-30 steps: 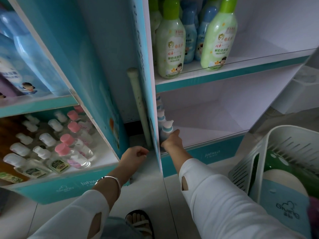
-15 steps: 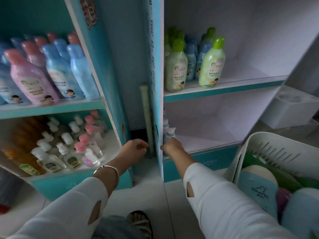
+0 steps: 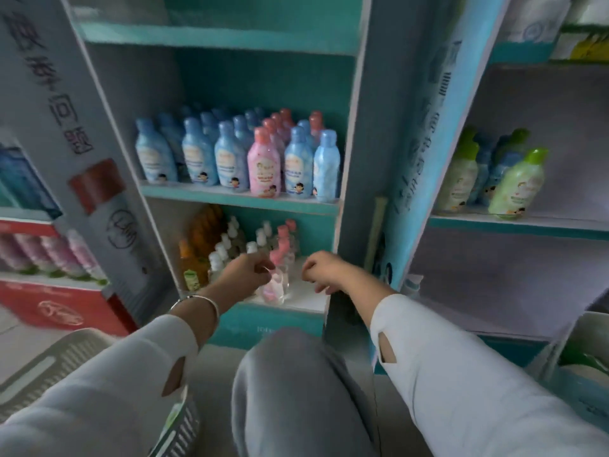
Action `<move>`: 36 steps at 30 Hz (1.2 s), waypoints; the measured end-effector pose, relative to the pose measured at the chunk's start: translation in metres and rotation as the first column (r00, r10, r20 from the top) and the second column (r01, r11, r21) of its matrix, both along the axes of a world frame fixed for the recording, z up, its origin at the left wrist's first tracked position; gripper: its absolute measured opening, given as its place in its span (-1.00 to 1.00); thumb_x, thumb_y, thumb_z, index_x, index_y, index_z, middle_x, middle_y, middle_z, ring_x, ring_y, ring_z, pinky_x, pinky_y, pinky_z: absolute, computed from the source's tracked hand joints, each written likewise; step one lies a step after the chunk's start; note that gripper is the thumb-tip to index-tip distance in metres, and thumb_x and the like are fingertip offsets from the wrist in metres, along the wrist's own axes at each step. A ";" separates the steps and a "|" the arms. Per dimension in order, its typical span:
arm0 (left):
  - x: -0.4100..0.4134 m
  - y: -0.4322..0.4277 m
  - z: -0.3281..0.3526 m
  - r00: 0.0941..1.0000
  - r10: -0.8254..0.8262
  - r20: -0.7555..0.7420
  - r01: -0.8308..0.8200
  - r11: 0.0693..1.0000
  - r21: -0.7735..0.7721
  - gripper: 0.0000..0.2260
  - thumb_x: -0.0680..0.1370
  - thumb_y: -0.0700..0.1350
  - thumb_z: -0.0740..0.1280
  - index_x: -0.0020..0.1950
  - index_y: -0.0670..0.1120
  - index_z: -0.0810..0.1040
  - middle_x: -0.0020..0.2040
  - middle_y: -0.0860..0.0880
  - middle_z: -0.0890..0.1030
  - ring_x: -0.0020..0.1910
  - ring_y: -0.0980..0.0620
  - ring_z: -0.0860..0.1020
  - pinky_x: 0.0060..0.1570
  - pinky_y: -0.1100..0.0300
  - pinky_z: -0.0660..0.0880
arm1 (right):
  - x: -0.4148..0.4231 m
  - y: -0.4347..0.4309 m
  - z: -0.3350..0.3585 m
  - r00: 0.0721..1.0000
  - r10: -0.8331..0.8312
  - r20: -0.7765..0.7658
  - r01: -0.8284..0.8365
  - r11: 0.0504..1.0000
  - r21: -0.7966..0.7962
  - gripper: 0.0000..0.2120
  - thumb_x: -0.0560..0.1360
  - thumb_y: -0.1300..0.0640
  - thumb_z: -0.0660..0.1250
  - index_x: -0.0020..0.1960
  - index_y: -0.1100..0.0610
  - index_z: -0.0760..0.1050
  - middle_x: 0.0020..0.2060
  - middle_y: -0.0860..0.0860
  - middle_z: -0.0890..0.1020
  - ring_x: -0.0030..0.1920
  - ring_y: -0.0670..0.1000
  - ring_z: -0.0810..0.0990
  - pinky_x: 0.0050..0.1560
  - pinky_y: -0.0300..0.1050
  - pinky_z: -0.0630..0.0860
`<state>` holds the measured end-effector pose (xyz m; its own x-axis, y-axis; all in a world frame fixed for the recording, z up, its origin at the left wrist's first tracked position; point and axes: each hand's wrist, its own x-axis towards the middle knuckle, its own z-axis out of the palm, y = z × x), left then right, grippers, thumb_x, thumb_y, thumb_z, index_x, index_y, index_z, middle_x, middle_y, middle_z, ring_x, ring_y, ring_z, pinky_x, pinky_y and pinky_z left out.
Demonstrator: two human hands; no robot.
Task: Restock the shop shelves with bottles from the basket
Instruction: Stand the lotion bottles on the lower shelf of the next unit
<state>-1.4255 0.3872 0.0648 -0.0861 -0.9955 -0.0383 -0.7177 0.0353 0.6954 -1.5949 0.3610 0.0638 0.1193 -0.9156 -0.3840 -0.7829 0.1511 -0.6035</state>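
Left hand (image 3: pixel 246 271), right hand (image 3: pixel 324 271), pink-capped bottles (image 3: pixel 282 234)

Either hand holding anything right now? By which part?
Right hand: nothing, fingers curled. Left hand: fingers by the cap of a small pink-capped bottle on the bottom shelf; blur hides whether they grip it.
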 end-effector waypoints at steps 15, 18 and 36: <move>0.240 0.051 -0.108 0.907 0.420 0.024 -0.414 0.883 0.223 -0.78 0.48 -0.33 0.32 0.09 -0.22 0.61 0.06 -0.17 0.63 0.03 -0.08 0.56 -0.01 0.26 0.38 | 0.263 -0.009 -0.082 0.815 0.576 -0.054 -0.560 0.809 0.180 -0.74 0.56 0.12 0.25 0.24 0.14 0.45 0.06 0.12 0.56 -0.02 0.08 0.61 -0.13 -0.11 0.50; 0.261 0.060 -0.151 0.863 0.504 0.044 -0.490 0.811 0.319 -0.77 0.49 -0.31 0.29 0.11 -0.21 0.60 0.08 -0.14 0.63 0.09 -0.10 0.56 0.10 0.18 0.43 | 0.294 -0.001 -0.122 0.774 0.632 -0.032 -0.604 0.753 0.259 -0.70 0.55 0.12 0.27 0.26 0.16 0.46 0.04 0.11 0.56 -0.02 0.07 0.59 -0.06 -0.09 0.54; 0.337 0.064 -0.345 0.667 0.729 0.154 -0.658 0.479 0.581 -0.60 0.49 -0.27 0.26 0.34 -0.13 0.40 0.31 -0.17 0.44 0.28 -0.14 0.42 0.21 0.18 0.32 | 0.425 -0.007 -0.347 0.715 0.685 -0.138 -0.638 0.720 0.272 -0.52 0.51 0.14 0.29 0.39 0.18 0.28 0.24 0.21 0.41 0.25 0.23 0.43 0.27 0.04 0.41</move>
<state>-1.0887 0.4508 -0.2803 0.5840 -0.5209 -0.6226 -0.2580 -0.8463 0.4660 -1.1698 0.3542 -0.2833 0.5596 -0.5368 -0.6314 -0.8287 -0.3630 -0.4259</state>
